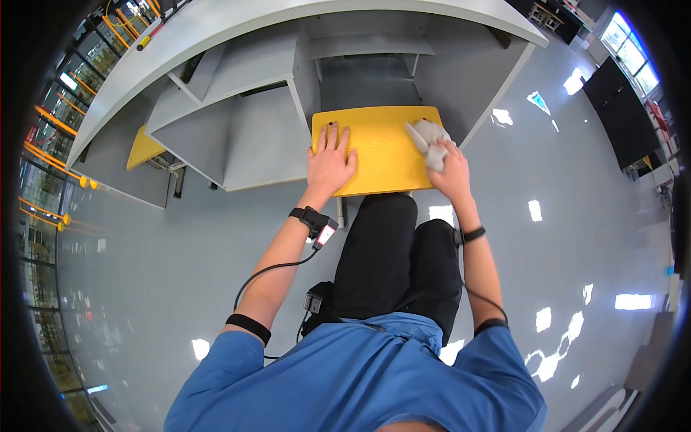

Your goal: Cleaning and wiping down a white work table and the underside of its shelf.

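Observation:
In front of my knees is a yellow stool seat, a rounded rectangle with small dark fixings near its far edge. My left hand lies flat on its left part, fingers stretched toward the far edge. At the seat's right edge, my right hand grips a crumpled whitish-grey cloth. The cloth lies bunched over the far right corner, with one fold sticking out to the left. Some of my right fingers are hidden by the cloth and by the hand itself.
A grey desk with open compartments curves round the far side, its white top above. Another yellow seat shows under its left end. A black cabinet stands far right. Cables run along both my forearms. The grey floor is shiny.

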Demonstrator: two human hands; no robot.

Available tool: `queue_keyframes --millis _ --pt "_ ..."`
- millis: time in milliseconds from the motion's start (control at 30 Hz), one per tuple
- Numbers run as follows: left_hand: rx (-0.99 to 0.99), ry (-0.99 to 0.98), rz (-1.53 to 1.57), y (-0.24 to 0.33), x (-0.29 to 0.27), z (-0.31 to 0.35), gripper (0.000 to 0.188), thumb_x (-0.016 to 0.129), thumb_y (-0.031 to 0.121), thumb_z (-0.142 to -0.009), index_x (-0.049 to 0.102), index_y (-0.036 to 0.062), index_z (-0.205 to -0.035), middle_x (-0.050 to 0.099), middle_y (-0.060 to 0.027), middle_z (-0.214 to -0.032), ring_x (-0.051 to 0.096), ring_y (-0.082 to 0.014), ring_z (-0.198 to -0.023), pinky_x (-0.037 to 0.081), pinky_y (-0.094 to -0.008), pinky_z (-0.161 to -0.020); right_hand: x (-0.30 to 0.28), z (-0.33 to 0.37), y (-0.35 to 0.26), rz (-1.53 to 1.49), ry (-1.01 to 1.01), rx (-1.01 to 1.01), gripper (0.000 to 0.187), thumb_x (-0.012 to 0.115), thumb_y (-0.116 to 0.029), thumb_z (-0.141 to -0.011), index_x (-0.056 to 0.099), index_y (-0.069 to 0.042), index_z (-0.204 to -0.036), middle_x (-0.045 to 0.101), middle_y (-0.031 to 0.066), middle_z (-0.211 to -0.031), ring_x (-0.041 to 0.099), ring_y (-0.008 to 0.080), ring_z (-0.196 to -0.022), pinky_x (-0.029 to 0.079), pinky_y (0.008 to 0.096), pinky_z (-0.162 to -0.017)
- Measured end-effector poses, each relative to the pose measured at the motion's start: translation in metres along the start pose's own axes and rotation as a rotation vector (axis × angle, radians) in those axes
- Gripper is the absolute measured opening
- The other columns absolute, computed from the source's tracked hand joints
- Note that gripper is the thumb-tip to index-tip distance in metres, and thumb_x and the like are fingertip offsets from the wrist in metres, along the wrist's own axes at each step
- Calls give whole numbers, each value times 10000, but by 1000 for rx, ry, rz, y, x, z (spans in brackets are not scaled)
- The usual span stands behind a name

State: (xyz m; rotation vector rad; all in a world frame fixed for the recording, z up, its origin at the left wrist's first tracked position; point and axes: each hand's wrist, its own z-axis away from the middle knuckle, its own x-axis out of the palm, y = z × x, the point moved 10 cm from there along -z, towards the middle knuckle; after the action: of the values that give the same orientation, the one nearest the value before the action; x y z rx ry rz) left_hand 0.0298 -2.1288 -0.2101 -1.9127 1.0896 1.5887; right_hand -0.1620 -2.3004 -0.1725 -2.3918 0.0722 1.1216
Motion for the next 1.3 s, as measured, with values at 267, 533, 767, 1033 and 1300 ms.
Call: queue_keyframes --millis 267,533,767,1033,1300 --pt "79 -52 -18 15 4 4 591 379 411 -937 316 166 -1472 219 -75 -1563 176 -290 -1444 298 -603 -1051 -5 8 16 15 -10 79 402 653 -166 -685 658 -66 -1074 612 149 -1184 570 353 -1106 488 435 -883" --pt "90 -132 14 23 9 9 631 371 457 -944 266 162 -1491 171 -65 -1579 130 -319 -1452 299 -611 -1046 64 -81 24 535 -108 377 548 633 -374 -702 633 -54 -1147 583 155 -1243 561 345 -1120 444 458 -955" --pt "5 -68 191 3 17 7 604 341 354 -943 312 -3 -1429 267 -165 -1524 209 -341 -1424 261 -605 -1059 148 -80 -96 -73 -168 -58 600 659 -450 -712 623 -86 -1188 566 148 -1278 520 322 -1191 400 414 -1022" --pt "42 124 278 28 -15 16 581 391 306 -959 268 -5 -1434 291 -240 -1481 284 -372 -1379 224 -570 -1095 106 -58 -38 -360 -193 -13 680 653 -502 -787 522 -100 -1319 526 183 -1305 500 373 -1199 409 428 -1008" --pt "139 102 436 66 -10 1 599 416 312 -959 240 37 -1461 295 -253 -1468 279 -400 -1371 174 -586 -1116 49 -75 68 123 178 130 730 678 -445 -719 513 2 -1273 531 215 -1291 521 374 -1169 406 429 -1015"
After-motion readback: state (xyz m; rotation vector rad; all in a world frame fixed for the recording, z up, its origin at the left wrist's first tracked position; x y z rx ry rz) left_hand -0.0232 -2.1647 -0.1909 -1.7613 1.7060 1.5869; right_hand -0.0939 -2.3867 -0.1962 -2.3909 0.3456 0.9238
